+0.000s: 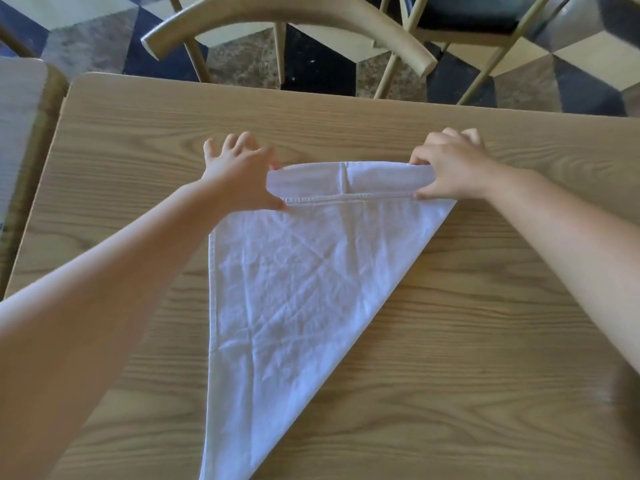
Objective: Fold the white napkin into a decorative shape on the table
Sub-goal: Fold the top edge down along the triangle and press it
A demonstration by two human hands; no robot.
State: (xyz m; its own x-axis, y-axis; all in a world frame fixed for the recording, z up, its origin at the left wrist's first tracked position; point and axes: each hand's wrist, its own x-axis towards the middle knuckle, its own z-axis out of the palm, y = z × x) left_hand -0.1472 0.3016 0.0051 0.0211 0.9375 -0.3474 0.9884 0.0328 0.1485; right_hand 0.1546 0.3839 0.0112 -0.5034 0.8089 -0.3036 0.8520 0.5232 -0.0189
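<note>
The white napkin (294,292) lies on the wooden table (467,323) as a long triangle, its point toward me at the near edge. Its far edge is rolled or folded over into a narrow band (346,180) with a hem line below it. My left hand (242,174) grips the band's left end, thumb on the hem and fingers spread behind. My right hand (450,164) pinches the band's right end between thumb and fingers. Both forearms reach in from the near corners.
A curved wooden chair back (287,19) stands just beyond the table's far edge, with another chair (485,32) at the back right. A second table (20,109) sits to the left. The floor has dark and light tiles.
</note>
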